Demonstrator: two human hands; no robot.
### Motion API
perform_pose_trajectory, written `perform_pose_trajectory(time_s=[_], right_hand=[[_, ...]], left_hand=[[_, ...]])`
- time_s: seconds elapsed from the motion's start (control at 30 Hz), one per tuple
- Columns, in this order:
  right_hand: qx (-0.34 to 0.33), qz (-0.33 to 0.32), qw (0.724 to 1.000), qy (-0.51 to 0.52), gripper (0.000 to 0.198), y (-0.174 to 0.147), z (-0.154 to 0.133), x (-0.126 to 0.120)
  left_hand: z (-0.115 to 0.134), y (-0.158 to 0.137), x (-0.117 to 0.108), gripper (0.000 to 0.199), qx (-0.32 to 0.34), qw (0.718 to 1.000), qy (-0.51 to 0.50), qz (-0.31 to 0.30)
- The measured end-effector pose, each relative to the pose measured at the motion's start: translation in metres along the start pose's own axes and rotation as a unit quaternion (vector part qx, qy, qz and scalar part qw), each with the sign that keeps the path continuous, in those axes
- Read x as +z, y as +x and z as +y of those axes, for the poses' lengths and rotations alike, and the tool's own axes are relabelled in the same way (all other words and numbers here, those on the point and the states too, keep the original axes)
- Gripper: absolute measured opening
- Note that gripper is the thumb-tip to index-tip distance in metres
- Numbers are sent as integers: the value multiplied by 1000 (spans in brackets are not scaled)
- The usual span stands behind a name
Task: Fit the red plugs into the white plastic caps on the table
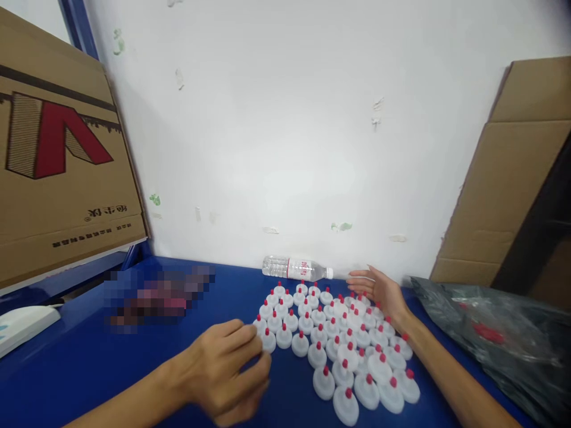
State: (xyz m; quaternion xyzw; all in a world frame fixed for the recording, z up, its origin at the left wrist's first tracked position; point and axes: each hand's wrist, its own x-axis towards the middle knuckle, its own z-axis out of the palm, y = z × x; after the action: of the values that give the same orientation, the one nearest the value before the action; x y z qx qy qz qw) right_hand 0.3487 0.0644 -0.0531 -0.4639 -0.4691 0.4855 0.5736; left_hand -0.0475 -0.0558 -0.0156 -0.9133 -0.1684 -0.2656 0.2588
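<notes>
I have blue tabletop (102, 368) running left from the red-tipped white caps (317, 355), between my curled left hand (232, 373), grip unreadable, and spread right hand (382, 294), near a plastic bag (521, 368) showing something red (488, 333).

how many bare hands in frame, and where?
2: the left hand, curled, by the near-left edge of the red-tipped white caps; the right hand along their far-right edge, right of the bottle. Neither is fully hidden.
</notes>
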Motion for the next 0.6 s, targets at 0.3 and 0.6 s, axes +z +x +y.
perform_pose_trajectory(time_s=[0.3, 0.6], right_hand=[[-193, 157, 968, -13, 41, -10, -55, 13], [-414, 26, 879, -235, 27, -116, -61, 144]], left_hand=[[-4, 15, 17, 10, -121, 991, 4, -56], [-9, 15, 31, 34, -207, 943, 2, -262]])
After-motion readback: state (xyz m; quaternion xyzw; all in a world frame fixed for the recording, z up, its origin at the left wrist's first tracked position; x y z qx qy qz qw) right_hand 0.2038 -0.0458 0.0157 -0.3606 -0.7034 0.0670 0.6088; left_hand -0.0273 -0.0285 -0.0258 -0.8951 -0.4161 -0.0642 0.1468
